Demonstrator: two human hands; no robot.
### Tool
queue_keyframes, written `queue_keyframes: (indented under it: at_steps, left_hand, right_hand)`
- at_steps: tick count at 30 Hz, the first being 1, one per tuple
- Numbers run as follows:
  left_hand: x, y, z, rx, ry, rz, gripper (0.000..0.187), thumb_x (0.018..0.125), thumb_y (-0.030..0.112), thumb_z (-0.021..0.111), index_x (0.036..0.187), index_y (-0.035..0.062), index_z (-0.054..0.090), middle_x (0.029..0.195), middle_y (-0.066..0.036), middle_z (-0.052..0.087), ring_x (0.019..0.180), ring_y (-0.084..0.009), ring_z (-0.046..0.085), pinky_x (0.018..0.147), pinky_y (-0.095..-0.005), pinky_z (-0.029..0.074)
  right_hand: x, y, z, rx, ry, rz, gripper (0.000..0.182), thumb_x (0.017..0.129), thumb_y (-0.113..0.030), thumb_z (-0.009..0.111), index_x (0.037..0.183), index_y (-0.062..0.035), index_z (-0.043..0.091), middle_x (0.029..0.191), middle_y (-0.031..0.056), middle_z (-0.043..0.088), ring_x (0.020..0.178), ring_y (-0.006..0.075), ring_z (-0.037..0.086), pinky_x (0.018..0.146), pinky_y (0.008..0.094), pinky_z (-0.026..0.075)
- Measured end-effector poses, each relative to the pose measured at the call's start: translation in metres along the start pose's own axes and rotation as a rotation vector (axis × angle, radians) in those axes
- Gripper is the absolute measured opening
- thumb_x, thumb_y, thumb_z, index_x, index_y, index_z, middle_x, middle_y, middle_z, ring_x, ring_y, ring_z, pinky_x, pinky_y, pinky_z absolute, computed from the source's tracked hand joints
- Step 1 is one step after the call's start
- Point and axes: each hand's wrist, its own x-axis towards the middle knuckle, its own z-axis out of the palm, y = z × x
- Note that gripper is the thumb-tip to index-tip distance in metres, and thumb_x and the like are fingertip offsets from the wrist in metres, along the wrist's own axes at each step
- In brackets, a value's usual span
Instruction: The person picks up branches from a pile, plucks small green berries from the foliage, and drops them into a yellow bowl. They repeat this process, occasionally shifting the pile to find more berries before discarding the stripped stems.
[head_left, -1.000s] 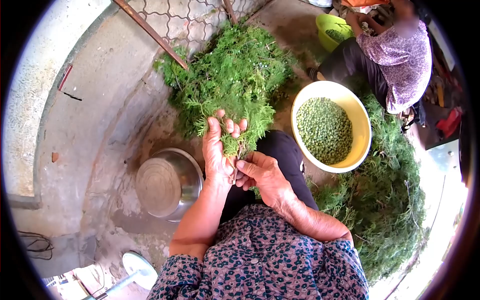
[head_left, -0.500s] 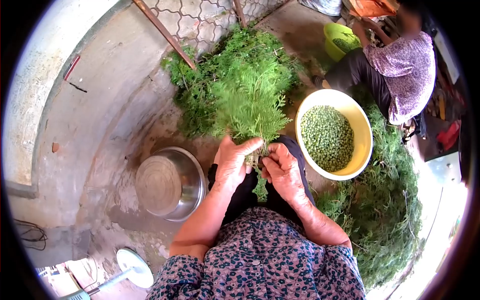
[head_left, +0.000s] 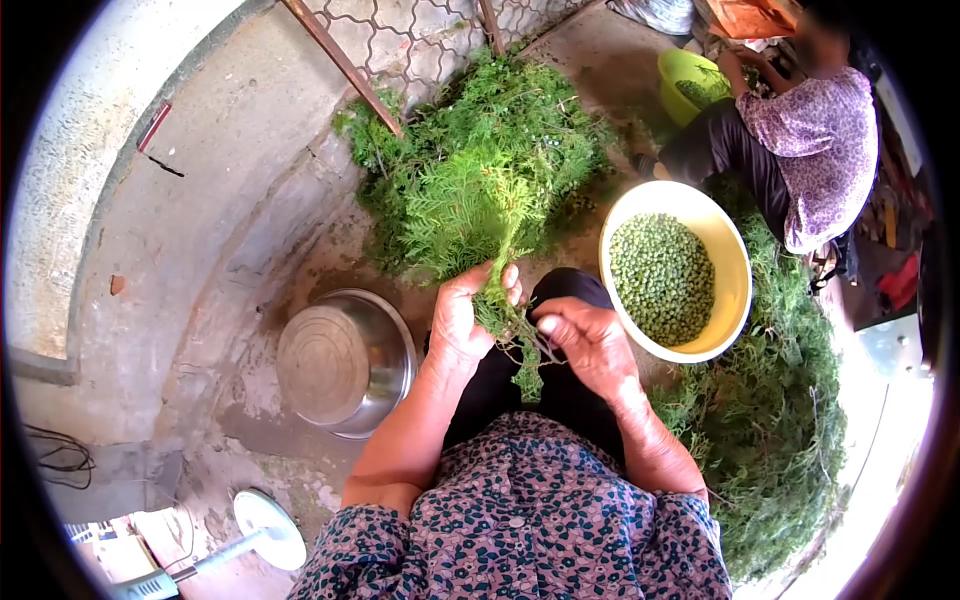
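My left hand (head_left: pixel 462 318) is wrapped round a leafy green branch (head_left: pixel 515 205), whose fronds spread upward and whose twigs hang below the fist. Close by on the right, my right hand (head_left: pixel 590 345) has its fingers curled at the lower twigs; whatever is between its fingertips is too small to tell. A yellow tub (head_left: pixel 735 265) holding small green berries (head_left: pixel 660 275) stands to the right of my hands. Behind the held branch lies a heap of green branches (head_left: pixel 545 120).
An upturned steel pot (head_left: pixel 325 365) is at the left. More cut greenery (head_left: pixel 770 440) lies at the right. At the upper right, another person (head_left: pixel 815 150) sits by a green basin (head_left: pixel 680 70). A fan (head_left: pixel 270 530) stands at the lower left.
The branch has tilted and its lower twigs now show below my left hand. My right hand has moved right and slightly down, away from my left hand. The view has shifted a little.
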Motion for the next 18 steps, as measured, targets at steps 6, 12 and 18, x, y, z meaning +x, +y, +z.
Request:
queue_keyframes:
  at_steps: [6,12,18]
  left_hand:
    - [-0.002,-0.007,-0.003,-0.105,-0.155,0.008,0.025,0.088,0.029,0.047,0.094,0.0076,0.057,0.059,0.003,0.042,0.05,-0.0098,0.037,0.058,-0.0261,0.034]
    - [0.0,-0.009,0.014,-0.105,0.08,0.09,0.022,0.087,0.029,0.049,0.093,0.0089,0.057,0.064,-0.001,0.046,0.057,-0.0127,0.041,0.059,-0.0276,0.036]
    - [-0.005,0.001,0.037,0.159,0.544,0.335,0.031,0.075,0.01,0.066,0.103,0.0027,0.056,0.096,-0.008,0.058,0.085,-0.0208,0.056,0.079,-0.0368,0.047]
  right_hand:
    - [0.01,0.003,-0.002,0.194,0.211,0.124,0.012,0.086,-0.005,0.056,0.094,0.0015,0.062,0.074,0.0025,0.06,0.063,0.0061,0.052,0.06,0.019,0.045]
    - [-0.006,-0.012,-0.003,-0.199,-0.059,-0.047,0.026,0.079,-0.017,0.065,0.097,-0.0004,0.056,0.075,0.02,0.057,0.071,0.0374,0.058,0.058,0.036,0.046]
    - [-0.014,0.011,-0.008,-0.221,-0.035,0.0,0.011,0.08,-0.005,0.06,0.089,-0.0006,0.059,0.069,0.0142,0.056,0.056,0.0256,0.053,0.054,0.0331,0.044]
